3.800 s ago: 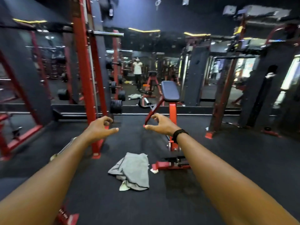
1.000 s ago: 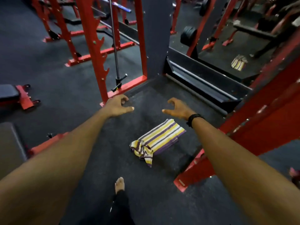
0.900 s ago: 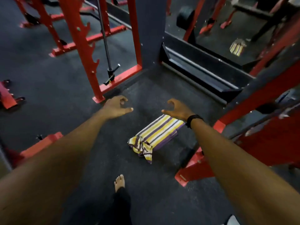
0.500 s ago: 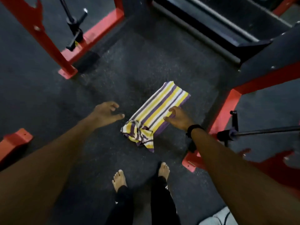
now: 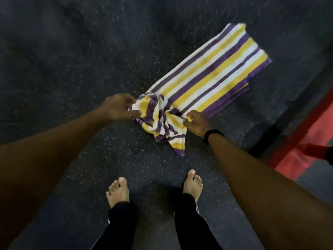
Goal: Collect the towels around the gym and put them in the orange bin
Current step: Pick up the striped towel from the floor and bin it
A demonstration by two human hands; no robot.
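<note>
- Head view: striped towel [image 5: 207, 76] flat on the speckled rubber floor [image 5: 72, 60], near end bunched just ahead of bare feet [image 5: 118, 192].
- Left hand [image 5: 117, 109] pinching the crumpled corner; right hand [image 5: 197, 123] curled onto the edge beside it.
- Risk: limp terry cloth, far half likely to trail and drag if lifted by one end.
- Purple, yellow, white stripes; soft, folded double.

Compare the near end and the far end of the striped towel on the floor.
The striped towel's near end is bunched and twisted; its far end lies flat and folded. The left hand and right hand both pinch the near end, while nothing touches the far end. The near end sits closest to the bare feet; the far end points away. Both ends show purple, yellow and white stripes and rest on the speckled floor.
</note>
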